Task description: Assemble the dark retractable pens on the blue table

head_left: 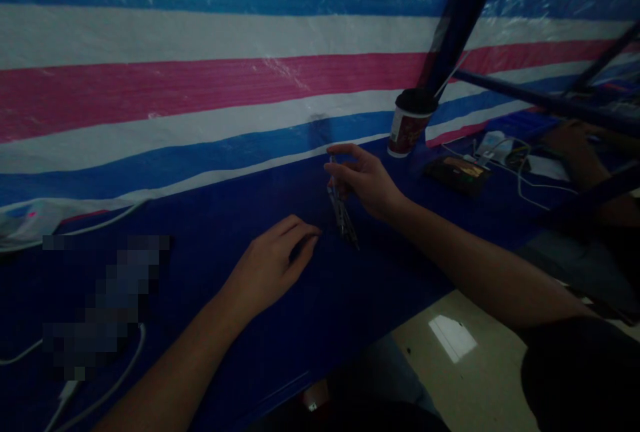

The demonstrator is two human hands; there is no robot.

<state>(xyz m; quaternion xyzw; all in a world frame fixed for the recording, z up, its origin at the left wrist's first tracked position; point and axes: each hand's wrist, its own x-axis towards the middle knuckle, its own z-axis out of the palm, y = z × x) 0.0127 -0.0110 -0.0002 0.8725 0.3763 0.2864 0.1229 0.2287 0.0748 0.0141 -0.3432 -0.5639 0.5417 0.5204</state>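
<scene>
Lying at the far left, a pixelated object [115, 292] had a white cable [120, 382] near it. Bare blue tabletop [200, 232] stretched from it to the left hand [275, 259], whose fingers curled toward the thumb; whether they pinched anything, I cannot tell. Just past those fingertips, slender metallic pieces [341, 215] slanted below the right hand [367, 182], which pinched their upper end. Nearer the viewer, the front edge [423, 307] sloped upward to the right. Beyond, a lidded paper cup [407, 127] stood by the striped sheet [225, 92], contents hidden, near a dark packet [457, 174].
</scene>
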